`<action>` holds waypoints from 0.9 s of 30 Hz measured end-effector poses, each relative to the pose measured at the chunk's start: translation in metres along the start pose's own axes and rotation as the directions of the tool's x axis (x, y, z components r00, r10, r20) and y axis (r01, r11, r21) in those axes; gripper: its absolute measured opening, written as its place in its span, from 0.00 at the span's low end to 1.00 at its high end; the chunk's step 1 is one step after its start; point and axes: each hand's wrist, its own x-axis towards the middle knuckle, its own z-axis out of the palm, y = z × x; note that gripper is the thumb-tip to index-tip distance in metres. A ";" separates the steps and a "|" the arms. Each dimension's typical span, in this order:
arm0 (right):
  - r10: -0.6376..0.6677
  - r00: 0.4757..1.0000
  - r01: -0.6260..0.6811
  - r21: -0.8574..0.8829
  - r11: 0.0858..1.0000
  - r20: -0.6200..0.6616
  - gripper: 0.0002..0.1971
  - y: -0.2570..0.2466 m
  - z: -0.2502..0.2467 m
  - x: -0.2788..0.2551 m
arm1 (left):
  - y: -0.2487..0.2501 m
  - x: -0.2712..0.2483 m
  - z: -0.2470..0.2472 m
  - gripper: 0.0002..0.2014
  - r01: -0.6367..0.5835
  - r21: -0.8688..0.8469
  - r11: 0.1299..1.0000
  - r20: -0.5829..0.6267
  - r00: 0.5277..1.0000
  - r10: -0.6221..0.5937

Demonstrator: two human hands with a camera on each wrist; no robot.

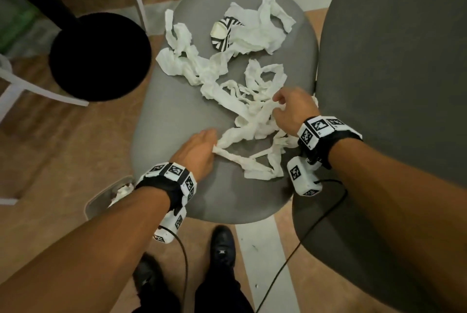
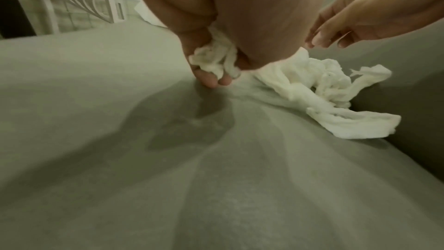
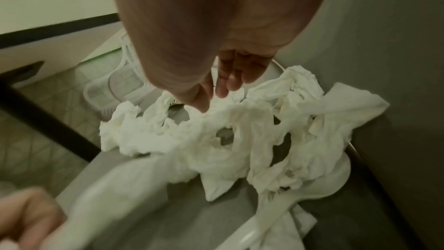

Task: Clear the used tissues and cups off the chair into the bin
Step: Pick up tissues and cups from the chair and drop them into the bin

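Crumpled white tissues lie strewn over the grey chair seat. A crushed black-and-white striped cup lies at the far end, partly under a tissue. My left hand is at the near side of the seat, and its fingers curl round the end of a tissue strand. My right hand reaches down on the tissue pile, fingers loosely extended and touching it, nothing pinched. The bin stands low left beside the chair, mostly hidden by my left forearm, with a tissue inside.
A second grey chair stands close on the right. A black round stool or table base and white chair legs are on the left. My shoes and the wrist cables are below the seat's near edge.
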 end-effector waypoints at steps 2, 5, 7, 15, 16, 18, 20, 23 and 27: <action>-0.081 0.996 0.084 -0.070 0.994 0.040 0.21 -0.004 0.004 -0.002 | -0.006 -0.003 -0.010 0.07 0.070 0.007 0.998 -0.053 0.996 -0.070; -0.219 0.962 0.246 -0.169 0.954 0.165 0.35 -0.019 0.011 -0.008 | -0.019 -0.008 -0.022 0.07 0.166 0.054 0.985 -0.052 0.985 -0.163; -0.268 0.936 0.316 -0.208 0.926 0.230 0.42 -0.031 0.020 -0.010 | -0.030 -0.013 -0.028 0.06 0.207 0.083 0.975 -0.039 0.978 -0.204; -0.468 0.795 0.570 -0.211 0.794 0.386 0.14 -0.095 0.060 -0.030 | -0.066 -0.036 -0.040 0.11 0.426 -0.257 0.868 -0.145 0.870 -0.470; -0.500 0.796 0.570 -0.142 0.809 0.341 0.17 -0.099 0.062 -0.032 | -0.070 -0.037 -0.039 0.13 0.427 -0.273 0.862 -0.140 0.869 -0.475; -0.490 0.834 0.516 -0.045 0.855 0.255 0.25 -0.103 0.064 -0.030 | -0.074 -0.038 -0.036 0.17 0.423 -0.278 0.862 -0.121 0.875 -0.468; -0.405 0.890 0.422 -0.045 0.906 0.209 0.28 -0.105 0.067 -0.027 | -0.076 -0.039 -0.033 0.18 0.420 -0.284 0.862 -0.126 0.875 -0.468; -0.225 0.948 0.250 -0.087 0.964 0.227 0.35 -0.105 0.080 -0.035 | -0.079 -0.043 -0.030 0.19 0.435 -0.281 0.856 -0.156 0.859 -0.488; -0.219 0.947 0.261 -0.169 0.950 0.233 0.27 -0.102 0.114 -0.063 | -0.085 -0.052 -0.028 0.19 0.447 -0.253 0.858 -0.135 0.862 -0.489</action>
